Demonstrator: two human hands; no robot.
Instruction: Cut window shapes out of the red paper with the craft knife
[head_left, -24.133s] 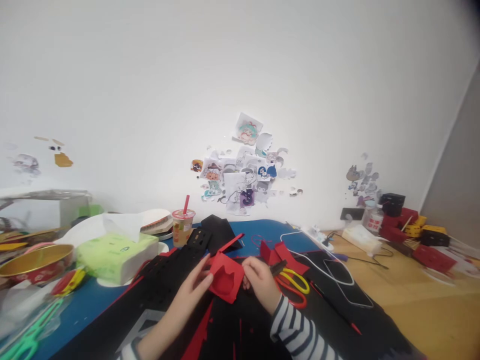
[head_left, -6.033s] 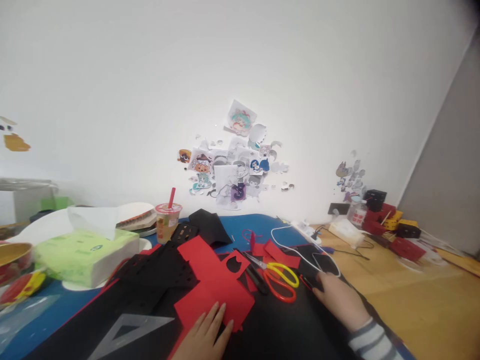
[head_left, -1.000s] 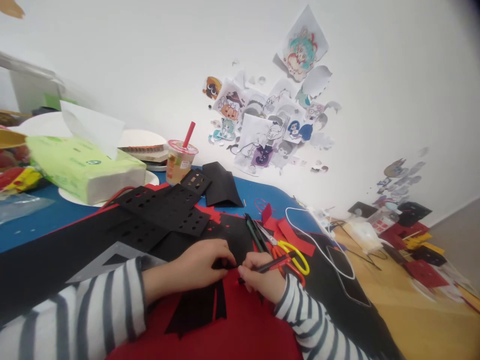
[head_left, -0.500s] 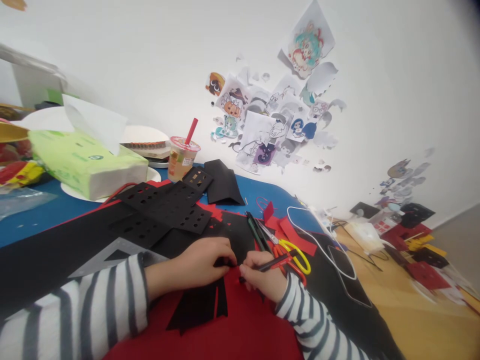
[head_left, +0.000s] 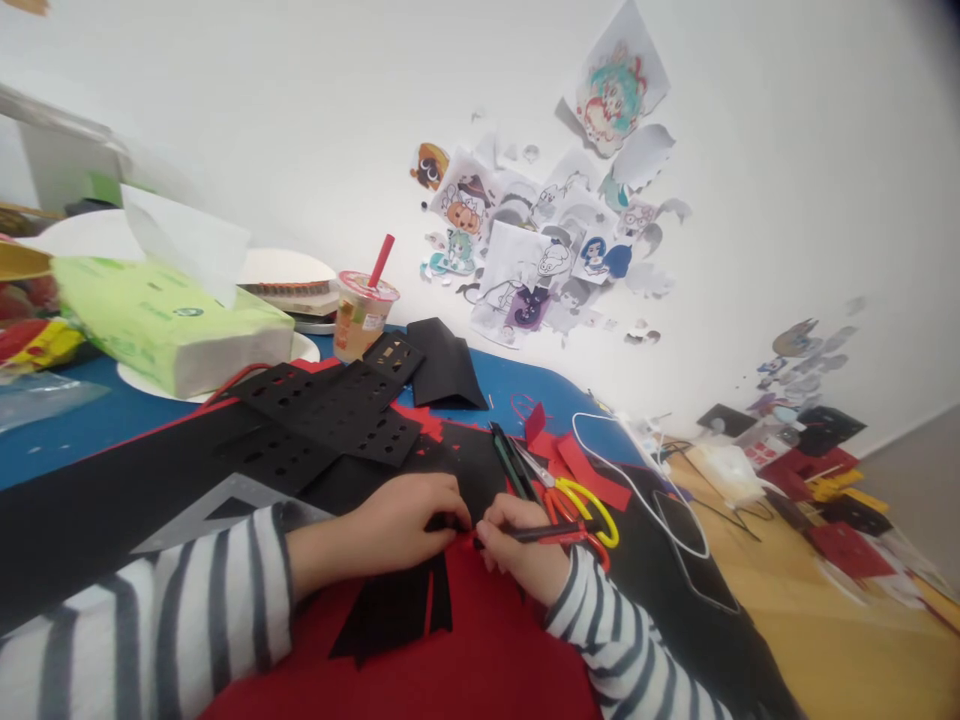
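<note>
My right hand [head_left: 521, 545] is closed around a thin dark pen-like tool [head_left: 555, 532], its tip pointing left toward my other hand. My left hand [head_left: 397, 525] rests just left of it, fingers curled down over the edge of black paper; whatever is between its fingertips is too hidden to make out. Cut black paper [head_left: 390, 610] with a narrow slit lies below my left hand, on red material [head_left: 450, 670]. Right of the hands are scissors with yellow handles [head_left: 592, 510] and a dark green cutter [head_left: 514, 465].
Black sheets with cut holes [head_left: 330, 405] and a translucent triangle ruler [head_left: 202, 510] lie left. Behind stand a cup with a red straw [head_left: 364, 315] and a green tissue pack [head_left: 172, 320]. Red paper strips [head_left: 596, 475], a white cable and a phone [head_left: 694, 550] are right.
The pen-like tool in my right hand has tilted flatter, its tip shifting slightly up and left toward my left fingertips. My left hand has hardly moved.
</note>
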